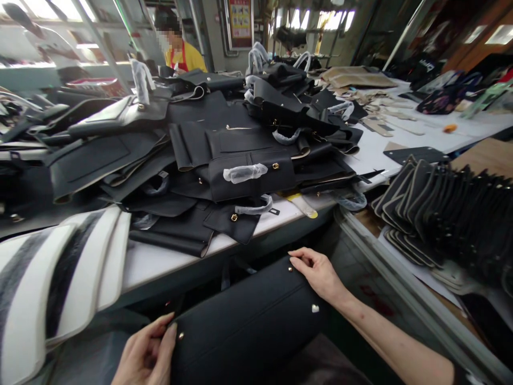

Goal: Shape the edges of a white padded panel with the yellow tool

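A black leather bag panel (244, 321) with small gold studs near its upper corners lies tilted in front of me, below the table edge. My left hand (148, 350) pinches its left edge beside a stud. At the far upper corner, my right hand (316, 270) grips the panel between thumb and fingers. A small pale metal piece (315, 308) shows on the panel's right side. The panel's lower part runs out of view at the bottom.
Black leather bag pieces (236, 139) with plastic-wrapped handles heap on the white table (160, 267). White-and-black panels (86, 262) overhang its left front. Black flaps (449, 214) stand in rows at right. A person in yellow (192, 57) and another person (52, 43) are behind.
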`<control>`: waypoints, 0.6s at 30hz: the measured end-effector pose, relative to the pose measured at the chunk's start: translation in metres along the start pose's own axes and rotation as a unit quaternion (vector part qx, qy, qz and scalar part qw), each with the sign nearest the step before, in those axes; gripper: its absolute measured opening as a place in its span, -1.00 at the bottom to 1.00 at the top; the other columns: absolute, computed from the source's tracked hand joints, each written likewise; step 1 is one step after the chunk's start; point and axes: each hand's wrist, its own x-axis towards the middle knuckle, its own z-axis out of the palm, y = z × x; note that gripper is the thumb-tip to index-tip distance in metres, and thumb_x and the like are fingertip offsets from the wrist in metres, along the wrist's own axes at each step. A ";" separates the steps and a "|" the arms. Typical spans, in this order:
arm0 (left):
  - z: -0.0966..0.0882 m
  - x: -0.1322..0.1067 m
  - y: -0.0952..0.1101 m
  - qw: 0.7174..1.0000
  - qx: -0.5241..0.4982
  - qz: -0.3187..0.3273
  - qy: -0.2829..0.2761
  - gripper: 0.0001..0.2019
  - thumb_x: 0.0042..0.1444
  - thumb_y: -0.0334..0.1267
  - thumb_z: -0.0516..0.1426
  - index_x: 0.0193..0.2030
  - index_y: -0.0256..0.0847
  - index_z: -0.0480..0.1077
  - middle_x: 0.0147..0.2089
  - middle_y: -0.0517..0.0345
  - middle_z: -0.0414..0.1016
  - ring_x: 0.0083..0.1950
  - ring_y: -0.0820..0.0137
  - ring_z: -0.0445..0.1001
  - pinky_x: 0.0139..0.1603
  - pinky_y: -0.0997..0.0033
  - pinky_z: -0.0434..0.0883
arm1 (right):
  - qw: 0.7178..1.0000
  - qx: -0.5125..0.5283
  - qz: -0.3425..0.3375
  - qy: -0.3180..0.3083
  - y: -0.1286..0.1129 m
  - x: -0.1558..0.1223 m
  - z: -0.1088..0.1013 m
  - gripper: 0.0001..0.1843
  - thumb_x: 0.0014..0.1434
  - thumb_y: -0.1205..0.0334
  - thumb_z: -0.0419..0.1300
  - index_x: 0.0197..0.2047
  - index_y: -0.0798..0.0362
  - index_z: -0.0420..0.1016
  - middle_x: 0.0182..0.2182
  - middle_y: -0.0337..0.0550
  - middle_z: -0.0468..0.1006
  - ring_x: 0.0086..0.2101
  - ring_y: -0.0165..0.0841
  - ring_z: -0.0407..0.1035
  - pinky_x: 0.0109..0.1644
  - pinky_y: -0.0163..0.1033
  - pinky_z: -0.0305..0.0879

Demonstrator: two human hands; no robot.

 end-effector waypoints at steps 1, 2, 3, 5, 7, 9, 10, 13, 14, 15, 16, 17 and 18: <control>-0.002 -0.002 0.008 0.999 0.030 0.026 0.013 -0.54 0.12 0.20 0.11 -0.06 -0.09 0.51 -0.15 0.17 0.47 -0.32 0.40 0.46 -0.18 0.36 0.40 | 1.000 -0.012 -0.007 0.008 -0.001 -0.001 -0.001 -0.70 0.21 0.01 0.17 -0.15 -0.04 0.63 -0.53 -0.31 0.25 -0.48 -0.40 0.22 -0.35 -0.26 0.19; -0.003 -0.005 0.015 0.997 0.053 0.055 0.022 -0.58 0.16 0.17 0.08 -0.10 -0.07 0.53 -0.08 0.16 0.45 -0.28 0.40 0.46 -0.14 0.34 0.39 | 1.000 -0.023 -0.012 0.013 -0.002 -0.003 -0.002 -0.70 0.21 0.01 0.17 -0.12 -0.06 0.63 -0.49 -0.28 0.29 -0.45 -0.38 0.25 -0.32 -0.25 0.21; -0.005 -0.007 0.021 0.994 0.070 0.080 0.026 -0.61 0.19 0.14 0.06 -0.13 -0.04 0.55 -0.02 0.16 0.42 -0.21 0.38 0.46 -0.12 0.34 0.38 | 0.999 -0.033 -0.019 0.015 -0.003 -0.005 -0.003 -0.70 0.21 0.01 0.17 -0.08 -0.09 0.63 -0.44 -0.25 0.34 -0.42 -0.37 0.29 -0.29 -0.23 0.23; -0.007 -0.011 0.027 0.990 0.077 0.117 0.018 -0.65 0.24 0.07 0.03 -0.14 0.00 0.56 0.07 0.18 0.37 -0.14 0.37 0.46 -0.10 0.34 0.38 | 0.998 -0.049 -0.038 0.011 -0.006 -0.008 -0.004 -0.68 0.24 0.03 0.16 0.01 -0.14 0.59 -0.31 -0.20 0.43 -0.33 -0.32 0.36 -0.21 -0.20 0.27; -0.010 -0.014 0.026 0.990 0.064 0.129 -0.009 -0.70 0.27 0.00 0.03 -0.08 0.04 0.55 0.16 0.19 0.33 -0.13 0.39 0.45 -0.07 0.34 0.39 | 0.993 -0.088 -0.082 0.008 -0.009 -0.011 -0.004 -0.65 0.28 0.07 0.11 0.09 -0.16 0.54 -0.18 -0.16 0.48 -0.19 -0.26 0.38 -0.07 -0.15 0.30; -0.013 -0.017 0.022 0.991 0.036 0.126 -0.038 -0.71 0.30 -0.06 0.02 -0.01 0.05 0.53 0.24 0.18 0.27 -0.08 0.40 0.44 0.02 0.31 0.39 | 0.978 -0.150 -0.146 0.008 -0.009 -0.011 -0.005 -0.61 0.34 0.10 0.04 0.18 -0.16 0.46 -0.05 -0.14 0.50 -0.06 -0.22 0.36 0.06 -0.09 0.30; -0.014 -0.019 0.020 0.991 0.020 0.123 -0.053 -0.71 0.31 -0.09 0.01 0.03 0.06 0.51 0.28 0.17 0.24 -0.03 0.39 0.43 0.07 0.29 0.38 | 0.967 -0.183 -0.179 0.006 -0.007 -0.011 -0.005 -0.60 0.36 0.11 0.00 0.20 -0.14 0.43 0.01 -0.14 0.49 -0.01 -0.21 0.35 0.11 -0.07 0.29; -0.022 -0.022 0.015 0.989 -0.022 0.113 -0.097 -0.68 0.35 -0.14 -0.03 0.12 0.05 0.45 0.36 0.16 0.16 0.13 0.35 0.37 0.21 0.24 0.33 | 0.936 -0.242 -0.253 -0.021 0.000 -0.007 -0.007 -0.56 0.41 0.11 -0.09 0.25 -0.07 0.37 0.16 -0.16 0.43 0.12 -0.21 0.29 0.23 -0.02 0.24; -0.025 -0.023 0.014 0.987 -0.033 0.109 -0.112 -0.67 0.35 -0.15 -0.03 0.14 0.05 0.44 0.37 0.15 0.15 0.17 0.34 0.35 0.25 0.23 0.31 | 0.927 -0.254 -0.274 -0.036 0.004 -0.005 -0.008 -0.54 0.42 0.10 -0.12 0.28 -0.03 0.34 0.20 -0.15 0.41 0.16 -0.21 0.26 0.27 -0.01 0.20; -0.029 -0.025 0.014 0.986 -0.040 0.103 -0.125 -0.67 0.36 -0.15 -0.03 0.15 0.04 0.44 0.39 0.16 0.13 0.21 0.33 0.33 0.28 0.22 0.29 | 0.917 -0.266 -0.294 -0.050 0.007 -0.005 -0.008 -0.51 0.43 0.08 -0.14 0.31 0.02 0.29 0.23 -0.13 0.37 0.20 -0.20 0.22 0.31 0.01 0.16; -0.032 -0.026 0.014 0.985 -0.043 0.098 -0.137 -0.67 0.36 -0.15 -0.03 0.16 0.04 0.43 0.41 0.16 0.11 0.23 0.32 0.31 0.30 0.21 0.27 | 0.906 -0.280 -0.312 -0.060 0.011 -0.005 -0.009 -0.47 0.43 0.05 -0.16 0.34 0.06 0.23 0.28 -0.10 0.31 0.24 -0.19 0.17 0.33 0.04 0.12; -0.035 -0.028 0.014 0.984 -0.041 0.095 -0.148 -0.67 0.35 -0.15 -0.02 0.18 0.05 0.41 0.42 0.18 0.08 0.26 0.31 0.29 0.32 0.20 0.26 | 0.895 -0.298 -0.325 -0.062 0.014 -0.006 -0.010 -0.44 0.43 0.02 -0.18 0.37 0.09 0.18 0.31 -0.08 0.24 0.28 -0.15 0.10 0.34 0.08 0.09; -0.039 -0.031 0.014 0.982 -0.036 0.092 -0.159 -0.66 0.35 -0.14 -0.01 0.20 0.07 0.38 0.44 0.20 0.04 0.30 0.30 0.27 0.34 0.19 0.24 | 0.885 -0.318 -0.334 -0.058 0.016 -0.008 -0.010 -0.40 0.42 -0.01 -0.20 0.38 0.10 0.14 0.35 -0.08 0.18 0.32 -0.11 0.03 0.34 0.13 0.07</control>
